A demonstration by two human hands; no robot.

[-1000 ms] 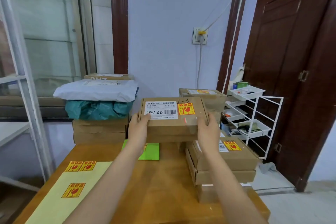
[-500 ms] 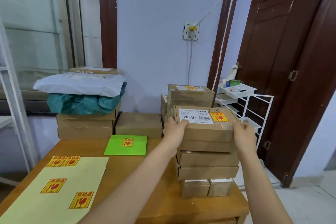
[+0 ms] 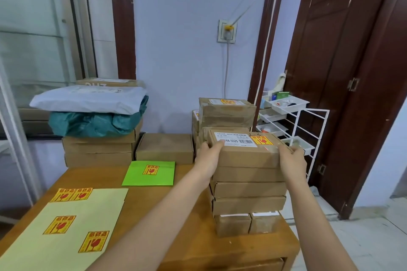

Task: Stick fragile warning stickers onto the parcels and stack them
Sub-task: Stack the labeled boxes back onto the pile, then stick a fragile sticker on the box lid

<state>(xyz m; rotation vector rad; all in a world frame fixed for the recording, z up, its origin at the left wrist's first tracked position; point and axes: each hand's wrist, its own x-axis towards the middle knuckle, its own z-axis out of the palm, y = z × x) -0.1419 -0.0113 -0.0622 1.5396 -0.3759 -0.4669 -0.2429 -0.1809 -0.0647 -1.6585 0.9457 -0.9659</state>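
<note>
A brown cardboard parcel (image 3: 246,156) with a white address label and a yellow fragile sticker (image 3: 261,140) lies on top of a stack of parcels (image 3: 248,196) at the table's right side. My left hand (image 3: 209,160) grips its left end and my right hand (image 3: 291,161) grips its right end. A pale yellow backing sheet (image 3: 72,233) with several fragile stickers lies at the front left. Beyond it a green sheet (image 3: 152,177) carries one sticker.
A second stickered stack (image 3: 226,114) stands behind the one I hold. A plain box (image 3: 165,148) and a pile with white and teal mailer bags (image 3: 97,114) sit at the back. A white wire rack (image 3: 293,121) and a dark door are to the right.
Both hands carried the labelled parcel from the middle of the table to the right and set it down on the right stack. The view shifted right with it.
</note>
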